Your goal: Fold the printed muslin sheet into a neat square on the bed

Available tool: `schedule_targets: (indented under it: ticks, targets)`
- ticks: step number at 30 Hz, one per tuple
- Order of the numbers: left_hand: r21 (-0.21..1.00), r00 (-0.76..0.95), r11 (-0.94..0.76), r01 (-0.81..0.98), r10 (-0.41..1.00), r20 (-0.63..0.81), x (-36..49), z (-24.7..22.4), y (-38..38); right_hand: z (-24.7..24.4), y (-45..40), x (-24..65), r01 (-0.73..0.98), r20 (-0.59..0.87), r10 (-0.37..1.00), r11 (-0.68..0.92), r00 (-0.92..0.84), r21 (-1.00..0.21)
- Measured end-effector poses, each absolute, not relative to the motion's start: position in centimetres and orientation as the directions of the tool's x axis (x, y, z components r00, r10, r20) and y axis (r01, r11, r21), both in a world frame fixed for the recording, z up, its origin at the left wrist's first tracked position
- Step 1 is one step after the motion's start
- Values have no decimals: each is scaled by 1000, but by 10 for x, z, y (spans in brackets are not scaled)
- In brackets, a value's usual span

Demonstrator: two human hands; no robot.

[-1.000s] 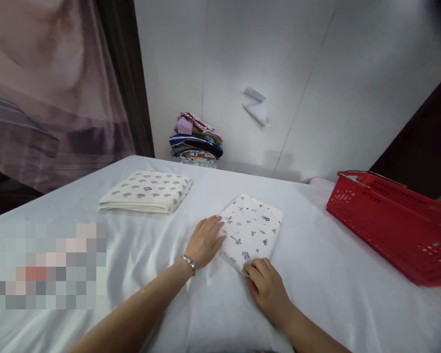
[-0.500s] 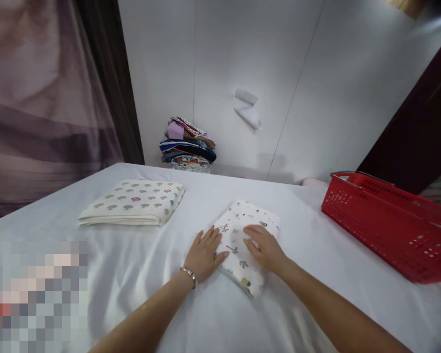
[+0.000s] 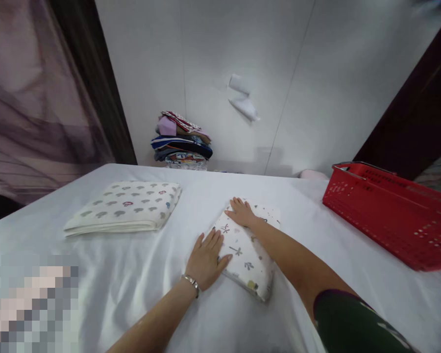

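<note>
A folded white cloth (image 3: 238,252) with small plant prints lies flat in front of me on the white-covered surface. My left hand (image 3: 206,257), with a silver bracelet at the wrist, rests along its left edge, fingers spread. Over the far left corner of the cloth lies my right hand (image 3: 241,212), flat with the fingers stretched out. The right forearm hides part of the cloth's right side. Further left is a larger folded white cloth (image 3: 127,206) with grey mushroom-like prints, which neither hand touches.
At the right stands a red plastic basket (image 3: 385,215) with metal handles. A pile of folded fabrics (image 3: 182,139) sits beyond the far edge, against the white wall (image 3: 143,59). A curtain (image 3: 25,98) hangs at the left. The lower left corner is pixelated.
My right hand has moved from the middle of the plant-print cloth to its far left corner and flattened. The left hand stays at the left edge. The view has shifted slightly.
</note>
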State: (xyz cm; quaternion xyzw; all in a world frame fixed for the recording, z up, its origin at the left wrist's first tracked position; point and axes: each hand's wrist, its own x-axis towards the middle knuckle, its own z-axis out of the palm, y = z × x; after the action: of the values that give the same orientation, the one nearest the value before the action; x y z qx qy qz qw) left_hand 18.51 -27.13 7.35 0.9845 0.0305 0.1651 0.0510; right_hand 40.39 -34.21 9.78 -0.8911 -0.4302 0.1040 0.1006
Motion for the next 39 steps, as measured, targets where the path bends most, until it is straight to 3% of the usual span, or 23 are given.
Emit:
schedule_targets:
  ticks: [15,18,22,28,35,37,39]
  targets:
    - [83,940,-996,39,65,335,189,71,-270,113,-371,399,746,-68,781,-614,620,-258]
    - [89,944,-995,46,73,322,189,72,-270,114,-403,404,702,-27,722,-680,692,-211]
    - [98,952,-993,70,96,292,191,74,-272,105,-440,415,583,-68,612,-777,788,-238]
    - [127,956,-989,75,108,274,190,77,-274,106,-448,423,510,-58,569,-773,820,-378]
    - [173,952,-983,58,107,288,189,78,-276,107,-492,377,317,30,383,-715,923,-623]
    - [218,946,-974,56,122,301,190,78,-275,101,-509,355,199,-5,314,-617,950,-761]
    - [283,925,-956,77,174,337,189,80,-272,95,-521,333,-2,-104,245,-387,964,-922]
